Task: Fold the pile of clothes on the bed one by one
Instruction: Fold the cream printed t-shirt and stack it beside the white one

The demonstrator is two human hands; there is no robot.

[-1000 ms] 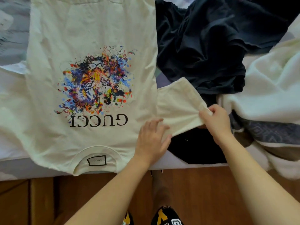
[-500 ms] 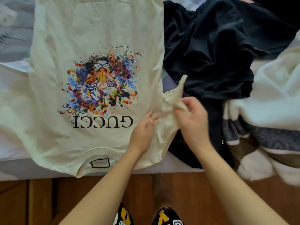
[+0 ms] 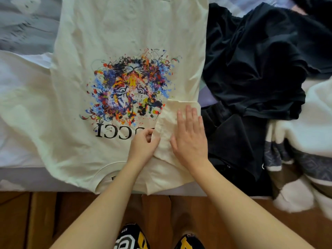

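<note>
Two hands work the cream T-shirt [image 3: 125, 33], spread print-up on the bed [image 3: 21, 175] with its collar at the near edge. The sleeve [image 3: 170, 115] lies folded onto the print's right side. The right hand [image 3: 190, 139] presses it flat, fingers straight; the left hand [image 3: 143, 146] pinches its edge. Released unevenly, I judge, the sleeve may spring back toward the dark clothes [image 3: 260, 60] right of the shirt.

A single head-worn, wide-angle camera looked steeply down and forward from above the near edge of the grey-sheeted bed [image 3: 21, 177], close enough that both bare forearms entered from the bottom of the frame. The brown wooden floor [image 3: 36, 221] lay directly below, and the cream printed cotton T-shirt [image 3: 125, 33] filled the middle; straight lines bowed toward the edges
</note>
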